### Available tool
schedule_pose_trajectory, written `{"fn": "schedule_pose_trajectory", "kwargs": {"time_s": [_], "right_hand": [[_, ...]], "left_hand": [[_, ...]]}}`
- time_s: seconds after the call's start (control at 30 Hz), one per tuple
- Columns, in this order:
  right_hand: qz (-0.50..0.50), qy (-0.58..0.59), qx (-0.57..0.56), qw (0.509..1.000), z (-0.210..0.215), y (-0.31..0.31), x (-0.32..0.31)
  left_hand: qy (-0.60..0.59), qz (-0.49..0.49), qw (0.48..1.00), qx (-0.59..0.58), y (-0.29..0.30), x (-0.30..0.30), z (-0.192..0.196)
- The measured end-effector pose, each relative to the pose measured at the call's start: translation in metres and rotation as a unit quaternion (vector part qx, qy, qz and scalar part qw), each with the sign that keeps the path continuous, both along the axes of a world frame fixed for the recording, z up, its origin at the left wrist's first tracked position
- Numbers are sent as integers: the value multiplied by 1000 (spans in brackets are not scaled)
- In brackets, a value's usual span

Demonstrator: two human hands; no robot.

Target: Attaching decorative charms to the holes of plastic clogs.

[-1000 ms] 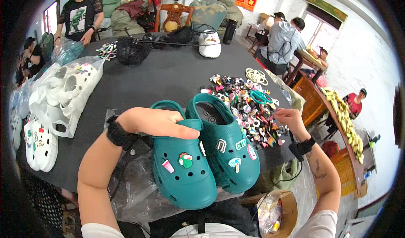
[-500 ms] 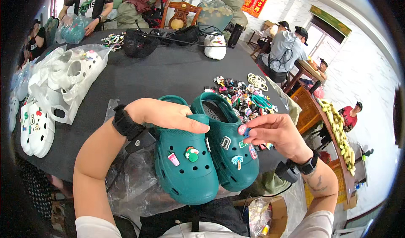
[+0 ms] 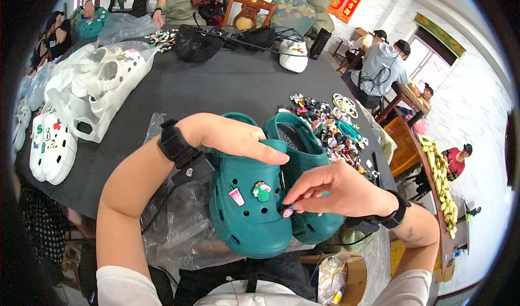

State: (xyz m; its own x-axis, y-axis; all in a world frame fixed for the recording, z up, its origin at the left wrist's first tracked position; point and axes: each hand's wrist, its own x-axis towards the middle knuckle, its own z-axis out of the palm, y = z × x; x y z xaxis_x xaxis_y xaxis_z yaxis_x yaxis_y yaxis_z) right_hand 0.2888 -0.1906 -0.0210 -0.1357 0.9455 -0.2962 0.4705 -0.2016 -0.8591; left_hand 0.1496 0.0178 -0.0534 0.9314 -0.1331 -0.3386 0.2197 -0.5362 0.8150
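My left hand (image 3: 238, 135) grips the upper of a dark green clog (image 3: 250, 231), its thumb lying across the top and the other fingers hidden. That clog carries a pink drink-cup charm (image 3: 236, 196) and a green dinosaur charm (image 3: 261, 191). Between thumb and forefinger, my right hand (image 3: 344, 189) pinches a small pink-and-dark shoe charm (image 3: 287, 213) close against the clog's right side; whether it touches a hole I cannot tell. The matching green clog (image 3: 319, 231) sits alongside, its front partly covered by my right hand.
Past the clogs lies a heap of loose charms (image 3: 336, 130) on the dark table (image 3: 216, 86). White clogs (image 3: 53, 149) and a plastic bag (image 3: 122, 86) of more clogs are at the left. Black caps (image 3: 197, 43) and a white clog (image 3: 293, 55) stand farther back. Another person works across the table.
My right hand has moved left and down with the charm, from above the right clog to the left clog's side. My left hand keeps its grip. The whole view has shifted somewhat.
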Motion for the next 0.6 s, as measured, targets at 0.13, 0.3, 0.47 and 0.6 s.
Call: {"fn": "schedule_pose_trajectory", "kwargs": {"time_s": [0.13,0.3,0.47,0.6], "right_hand": [[6,-48,41,998,-4,7,-6],[23,-57,92,994,-10,6,-10],[69,-91,198,974,-17,3,-11],[69,-94,197,973,-18,4,-10]], "left_hand": [[10,6,1000,14,1,1,0],[-4,6,1000,23,4,4,-8],[-1,-20,999,-33,7,7,-15],[6,-18,999,-27,8,7,-14]]}}
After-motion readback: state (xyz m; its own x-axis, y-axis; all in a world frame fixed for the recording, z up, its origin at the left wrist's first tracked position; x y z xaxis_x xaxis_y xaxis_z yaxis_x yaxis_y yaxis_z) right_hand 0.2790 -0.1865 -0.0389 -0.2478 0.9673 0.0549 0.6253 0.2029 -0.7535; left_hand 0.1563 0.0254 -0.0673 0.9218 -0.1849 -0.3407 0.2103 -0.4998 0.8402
